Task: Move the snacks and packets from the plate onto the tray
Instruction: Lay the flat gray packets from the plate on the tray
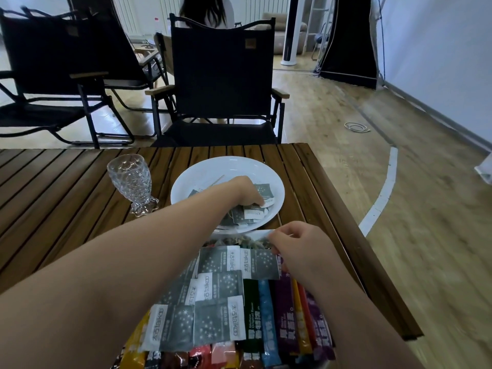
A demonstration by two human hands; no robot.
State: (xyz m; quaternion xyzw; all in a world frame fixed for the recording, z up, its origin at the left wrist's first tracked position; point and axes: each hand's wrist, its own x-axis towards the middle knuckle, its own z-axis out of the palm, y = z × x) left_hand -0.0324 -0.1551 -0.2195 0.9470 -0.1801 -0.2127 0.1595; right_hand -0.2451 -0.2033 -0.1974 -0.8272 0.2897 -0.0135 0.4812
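View from the wearer's head, looking down on a slatted wooden table (pixel 66 187). At far left, about 10 o'clock from the middle of the view, stands a cut-glass goblet (pixel 130 179), upright and untouched.

Just right of it sits a white plate (pixel 213 169). The left forearm crosses from 7 o'clock up toward 1 o'clock, and the left hand (pixel 249 193) is down inside the plate, fingers curled over a small heap of grey sachets (pixel 250 214). These lie in the plate's near right part, around 5 o'clock from its centre, at mixed angles with no shared long axis. A thin wooden stick lies on the plate just behind the hand.

Toward 6 o'clock from the plate, close against its near rim, is a pile of packets (pixel 221 310): more grey sachets on top, coloured stick packs below with long axes running 12 to 6. This is most likely the tray, though its surface is hidden beneath them.

At right, the right hand (pixel 298 249) hovers over the pile's far right corner, thumb and forefinger pinching the edge of a clear snack bag (pixel 239 239).

The left hand is the one at the sachets; carrying them over means drawing straight back toward 6 o'clock.
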